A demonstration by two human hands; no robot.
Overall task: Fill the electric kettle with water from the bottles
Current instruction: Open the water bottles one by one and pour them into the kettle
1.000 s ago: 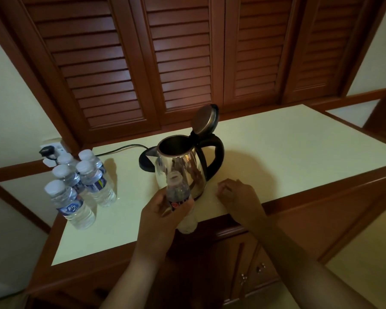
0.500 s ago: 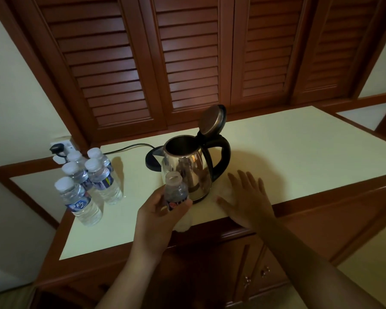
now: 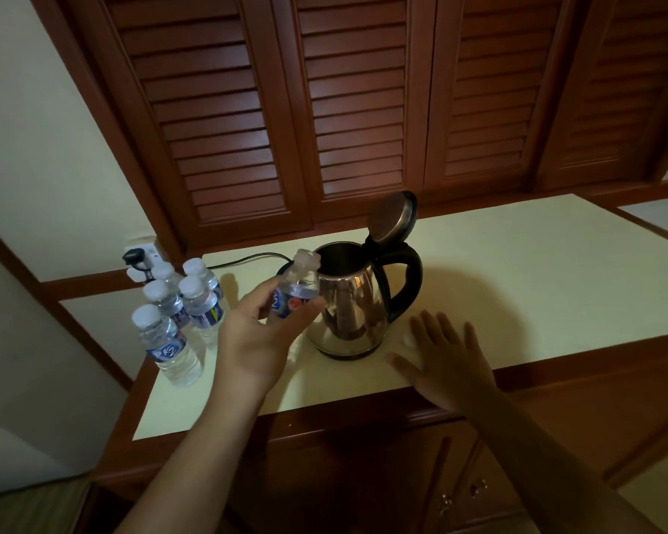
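Kettle (image 3: 350,302) stands on the counter (image 3: 537,271) between the two hands, its lid (image 3: 392,217) tipped up and back so the mouth is open, its black handle (image 3: 407,283) on the right hand's side. The left hand (image 3: 255,341) is curled round a bottle (image 3: 296,291), thumb across the label, and holds it in the air just left of the kettle. The bottle leans toward the kettle, its neck level with the near rim. Whether water is running out cannot be told. The right hand (image 3: 444,364) lies flat on the counter just right of the kettle's foot, fingers straight and spread, holding nothing. A small pale speck sits by its fingertips, too blurred to name. Left of the left hand, five capped bottles (image 3: 178,310) stand upright in a tight group near the counter's corner. Beyond them a plug (image 3: 136,260) sits in a wall socket, and a cord (image 3: 247,258) runs from it toward the back of the kettle. Louvred doors (image 3: 359,109) rise behind the counter, beyond both hands.
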